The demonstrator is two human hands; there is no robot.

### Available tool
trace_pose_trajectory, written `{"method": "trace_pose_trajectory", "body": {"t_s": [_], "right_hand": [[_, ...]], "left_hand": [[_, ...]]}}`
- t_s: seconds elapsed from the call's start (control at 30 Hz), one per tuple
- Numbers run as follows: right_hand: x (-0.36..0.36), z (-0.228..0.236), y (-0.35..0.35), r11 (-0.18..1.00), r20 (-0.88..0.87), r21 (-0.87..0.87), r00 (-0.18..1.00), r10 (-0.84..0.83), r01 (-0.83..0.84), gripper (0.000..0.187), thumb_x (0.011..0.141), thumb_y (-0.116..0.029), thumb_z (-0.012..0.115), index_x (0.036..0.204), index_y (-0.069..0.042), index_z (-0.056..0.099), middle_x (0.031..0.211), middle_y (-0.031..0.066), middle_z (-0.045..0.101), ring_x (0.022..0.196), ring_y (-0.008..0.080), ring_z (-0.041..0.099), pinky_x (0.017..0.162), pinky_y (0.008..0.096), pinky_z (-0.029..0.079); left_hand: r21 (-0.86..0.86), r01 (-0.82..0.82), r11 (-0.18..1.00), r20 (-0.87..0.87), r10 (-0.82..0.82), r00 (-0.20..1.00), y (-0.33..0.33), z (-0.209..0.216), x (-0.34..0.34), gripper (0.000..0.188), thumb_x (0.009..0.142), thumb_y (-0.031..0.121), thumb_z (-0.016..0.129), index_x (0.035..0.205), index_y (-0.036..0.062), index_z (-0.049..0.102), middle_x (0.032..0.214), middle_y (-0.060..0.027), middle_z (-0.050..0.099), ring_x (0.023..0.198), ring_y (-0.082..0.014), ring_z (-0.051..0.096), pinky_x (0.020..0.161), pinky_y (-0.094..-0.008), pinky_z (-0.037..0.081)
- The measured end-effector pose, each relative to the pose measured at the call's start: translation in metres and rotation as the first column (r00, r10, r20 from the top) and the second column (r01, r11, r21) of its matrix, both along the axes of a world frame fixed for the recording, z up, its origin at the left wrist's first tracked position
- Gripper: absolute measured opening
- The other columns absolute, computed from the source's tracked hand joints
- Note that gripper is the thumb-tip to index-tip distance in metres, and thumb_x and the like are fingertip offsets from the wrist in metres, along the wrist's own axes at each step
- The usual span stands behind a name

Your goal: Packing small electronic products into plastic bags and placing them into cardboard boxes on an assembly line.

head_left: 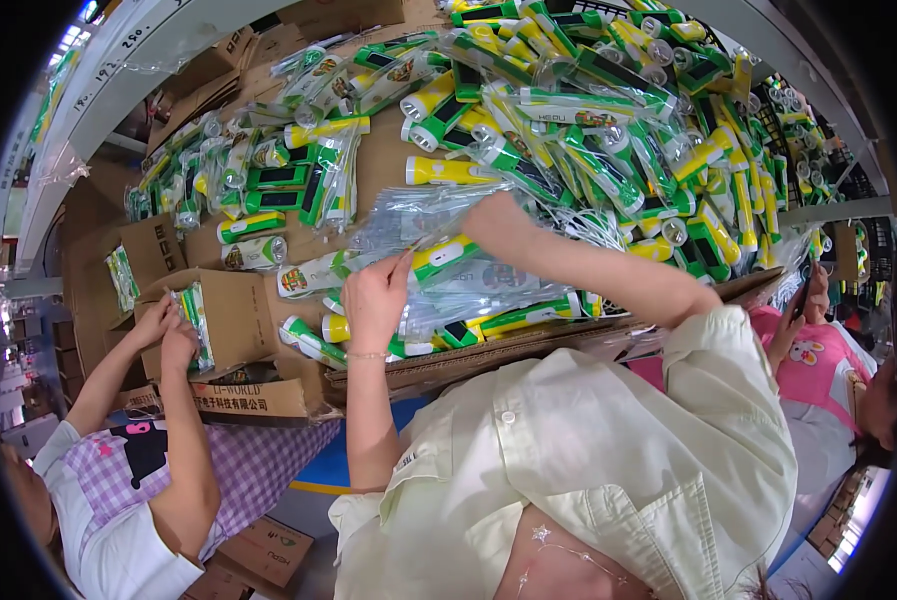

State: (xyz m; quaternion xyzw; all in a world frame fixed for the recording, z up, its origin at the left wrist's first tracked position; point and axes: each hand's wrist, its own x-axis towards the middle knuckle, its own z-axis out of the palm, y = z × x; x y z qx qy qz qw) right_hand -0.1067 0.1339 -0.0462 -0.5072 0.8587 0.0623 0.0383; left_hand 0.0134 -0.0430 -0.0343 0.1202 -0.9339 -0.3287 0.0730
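Observation:
My left hand (373, 300) is closed, its thumb and forefinger pinched at the near end of a green, white and yellow flashlight (443, 258). Whether they grip the flashlight or thin plastic film beside it, I cannot tell. My right hand (496, 222) is bent down over the flashlight's far end, touching or nearly touching it; its fingers are hidden. Under and around both hands lies a stack of clear plastic bags (418, 212). Just beyond, a yellow flashlight (453, 171) lies on the cardboard.
A large heap of flashlights (588, 120) covers the right and back, with white cables (593, 228) among them. Bagged flashlights (303, 180) lie at left. A co-worker's hands (168, 335) work at an open carton (233, 315). Another person (818, 350) sits at right. A cardboard edge (528, 345) runs in front.

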Motion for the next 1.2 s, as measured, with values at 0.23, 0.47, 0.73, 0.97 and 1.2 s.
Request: {"method": "trace_pose_trajectory", "body": {"t_s": [0.23, 0.47, 0.73, 0.97, 1.2], "right_hand": [[-0.026, 0.018, -0.009, 0.996, 0.122, 0.088, 0.993, -0.002, -0.009, 0.006, 0.069, -0.012, 0.064, 0.074, -0.010, 0.068, 0.071, 0.0103, 0.066, 0.068, 0.0271, 0.065, 0.055, 0.0384, 0.049], [-0.010, 0.036, -0.022, 0.955, 0.213, -0.275, 0.976, -0.051, 0.110, 0.010, 0.074, -0.018, 0.066, 0.082, -0.013, 0.070, 0.076, 0.0082, 0.067, 0.069, 0.0278, 0.064, 0.059, 0.0390, 0.049], [-0.008, -0.002, -0.024, 0.763, 0.507, -0.570, 0.861, 0.037, 0.303, 0.021, 0.078, -0.020, 0.067, 0.097, -0.014, 0.069, 0.080, 0.0061, 0.068, 0.075, 0.0262, 0.065, 0.065, 0.0347, 0.051], [0.004, 0.011, -0.030, 0.559, 0.228, -0.828, 0.934, 0.276, 0.037, 0.021, 0.069, -0.025, 0.074, 0.089, -0.017, 0.071, 0.089, -0.0018, 0.067, 0.087, 0.0185, 0.063, 0.079, 0.0362, 0.047], [0.004, 0.011, -0.040, 0.588, 0.207, -0.809, 0.939, 0.276, 0.005, 0.014, 0.070, -0.026, 0.073, 0.081, -0.018, 0.071, 0.082, -0.0050, 0.063, 0.079, 0.0140, 0.057, 0.092, 0.0396, 0.035]], "left_hand": [[0.530, -0.028, 0.847, 0.041, 0.008, 0.999, -0.013, -0.031, 0.012, 0.018, 0.083, 0.009, 0.063, 0.099, 0.0021, 0.070, 0.074, -0.0109, 0.067, 0.057, -0.0116, 0.061, 0.053, -0.0230, 0.047], [0.413, 0.078, 0.907, -0.157, -0.014, 0.988, -0.008, -0.034, 0.014, 0.025, 0.079, -0.002, 0.062, 0.103, 0.0001, 0.065, 0.089, -0.0086, 0.064, 0.066, -0.0152, 0.064, 0.057, -0.0242, 0.051], [0.026, 0.120, 0.992, -0.297, -0.107, 0.949, -0.001, -0.022, 0.005, 0.030, 0.067, -0.003, 0.063, 0.094, 0.0094, 0.068, 0.093, -0.0070, 0.056, 0.071, -0.0234, 0.061, 0.061, -0.0348, 0.049], [0.091, 0.012, 0.996, -0.419, 0.027, 0.908, 0.006, -0.025, -0.001, 0.020, 0.073, -0.006, 0.061, 0.091, 0.0006, 0.067, 0.088, -0.0114, 0.061, 0.070, -0.0209, 0.062, 0.060, -0.0300, 0.049], [0.381, -0.106, 0.919, -0.318, 0.238, 0.918, 0.008, -0.010, 0.003, 0.005, 0.077, 0.001, 0.063, 0.081, -0.0001, 0.065, 0.070, -0.0116, 0.065, 0.059, -0.0213, 0.065, 0.055, -0.0290, 0.050]]}}
